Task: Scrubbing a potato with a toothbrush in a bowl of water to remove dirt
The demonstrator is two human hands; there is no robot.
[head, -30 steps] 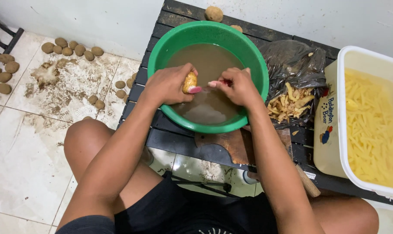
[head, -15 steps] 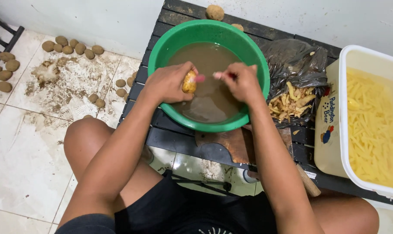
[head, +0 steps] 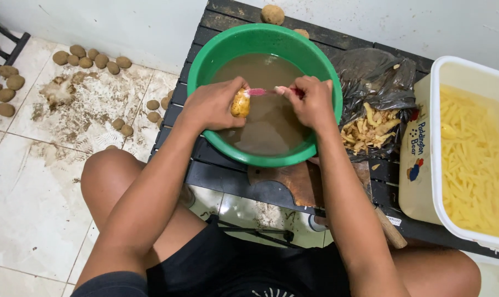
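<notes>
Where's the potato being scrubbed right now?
Head view, centre: the potato sits in the left hand, held over the murky water of the green basin, with the pink brush in the right hand touching it.

Small yellow-brown potato [head: 240, 103], partly peeled, held upright over the murky water; pink-handled peeler [head: 263, 92], lying level, its tip touching the potato's top, its other end hidden in the fist

we see a green basin [head: 205, 66] of brown water [head: 271, 124], a yellow-brown potato [head: 240, 103], a pink brush [head: 260, 92], a white tub [head: 445, 69] of pale yellow strips [head: 472, 165].
</notes>
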